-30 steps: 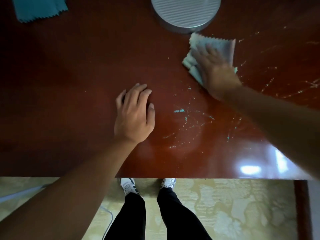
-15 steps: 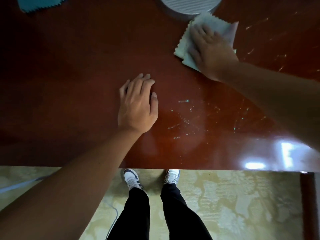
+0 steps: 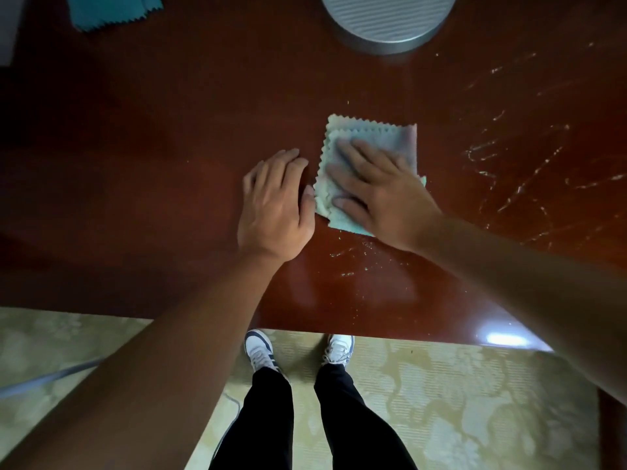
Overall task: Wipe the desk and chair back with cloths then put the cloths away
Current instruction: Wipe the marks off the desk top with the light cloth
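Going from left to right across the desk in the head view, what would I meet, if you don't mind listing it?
Teal cloth at the far left corner → left hand flat on the desk → pale cloth under the right hand → whitish streaks on the right. The round metal base overlaps, so I left it out.

— That desk [image 3: 135, 198], what colour is it?
— Dark reddish brown, glossy, with pale streaks. The cloth [image 3: 369, 137] is pastel green-pink with zigzag edges; another cloth [image 3: 112, 10] is teal.
— And the floor?
— The carpet [image 3: 458, 401] is yellowish with a floral pattern; the trousers [image 3: 268, 418] are black.
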`<state>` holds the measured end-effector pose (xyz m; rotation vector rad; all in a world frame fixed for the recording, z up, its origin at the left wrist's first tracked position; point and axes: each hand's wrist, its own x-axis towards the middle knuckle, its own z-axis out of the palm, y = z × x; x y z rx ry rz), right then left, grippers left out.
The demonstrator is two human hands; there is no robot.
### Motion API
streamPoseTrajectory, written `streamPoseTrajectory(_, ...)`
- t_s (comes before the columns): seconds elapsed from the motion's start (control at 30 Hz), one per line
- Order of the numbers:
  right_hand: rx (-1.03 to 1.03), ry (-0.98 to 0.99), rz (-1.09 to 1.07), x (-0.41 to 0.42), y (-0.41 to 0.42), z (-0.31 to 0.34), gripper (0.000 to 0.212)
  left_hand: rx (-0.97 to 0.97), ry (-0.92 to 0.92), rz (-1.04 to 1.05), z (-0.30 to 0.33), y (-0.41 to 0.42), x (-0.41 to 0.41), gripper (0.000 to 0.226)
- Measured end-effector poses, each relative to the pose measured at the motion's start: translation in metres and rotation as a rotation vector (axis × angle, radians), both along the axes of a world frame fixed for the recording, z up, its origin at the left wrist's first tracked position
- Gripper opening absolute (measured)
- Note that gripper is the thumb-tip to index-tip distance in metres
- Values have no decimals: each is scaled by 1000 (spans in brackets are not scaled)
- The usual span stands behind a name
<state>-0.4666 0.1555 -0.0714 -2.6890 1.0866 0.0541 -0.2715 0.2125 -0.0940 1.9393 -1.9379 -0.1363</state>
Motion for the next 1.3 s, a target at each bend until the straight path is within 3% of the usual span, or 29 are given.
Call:
streamPoseTrajectory(0.1, 10, 25, -74, 3, -47, 0, 72, 3, 0, 7, 1, -2, -1, 38)
streamPoseTrajectory(0.2, 7, 75, -165, 5, -70, -6, 65, 2, 3, 7, 1, -1, -1, 38)
streamPoseTrajectory(0.43, 12, 41, -24, -8, 46, -3, 56, 40, -1, 3, 2, -1, 1, 39)
streamPoseTrajectory(0.5, 19, 55, 15, -12, 32, -2, 55, 38, -4, 0, 2, 0, 1, 40)
streamPoseTrajectory(0.63, -13, 37, -220, -3, -13, -6, 54, 26, -4, 5, 1, 0, 1, 40)
streamPoseTrajectory(0.87, -6, 53, -118, -3, 81, -7, 55, 51, -7, 0, 1, 0, 2, 41)
streamPoseTrajectory(0.97, 29, 81, -54, -8, 71, -5, 54, 58, 14, -19, 3, 1, 4, 41)
streamPoseTrajectory(1.13, 8, 76, -278, 4, 24, -9, 54, 95, -7, 61, 6, 17, 0, 43)
streamPoseTrajectory(1.2, 1, 61, -279, 6, 46, -8, 54, 88, 16, 115, 8, 36, 1, 42)
streamPoseTrajectory(1.3, -16, 70, -176, 1, 106, -5, 54, 63, -10, 39, 10, 66, 14, 40)
